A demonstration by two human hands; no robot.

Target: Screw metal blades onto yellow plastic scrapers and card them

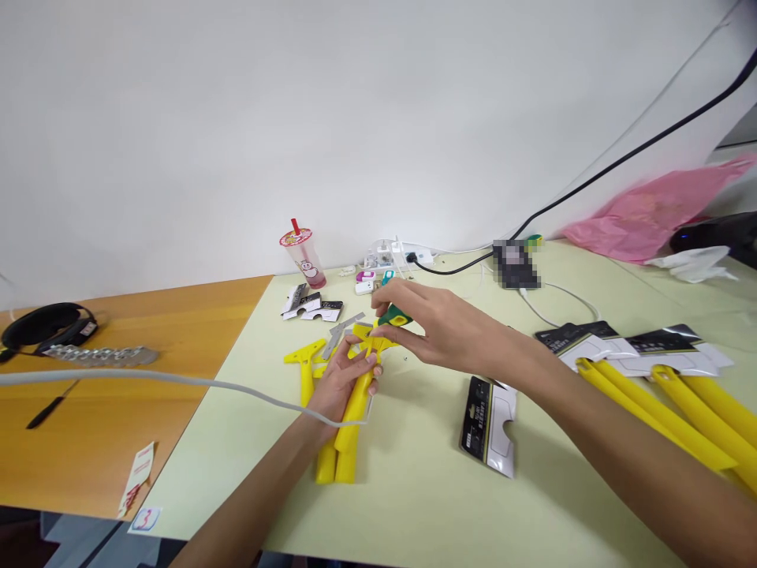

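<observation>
My left hand (343, 376) is wrapped round the handle of a yellow scraper (356, 410), its wide head pointing away from me. In my right hand (434, 319) is a stubby green and yellow screwdriver (395, 317), pinched by the handle above the scraper's head. The fingers hide its tip, so contact with a screw cannot be made out. Beneath and left of my left hand lie more yellow scrapers (306, 367). Flat metal blades (343, 331) rest just beyond it.
Black and white packaging cards (488, 426) lie right of my hands, others (313, 305) behind. More yellow scrapers (656, 410) lie at the right. A cup with a straw (306, 260) and a power strip (390, 256) stand by the wall. A grey cable (236, 385) crosses the foreground.
</observation>
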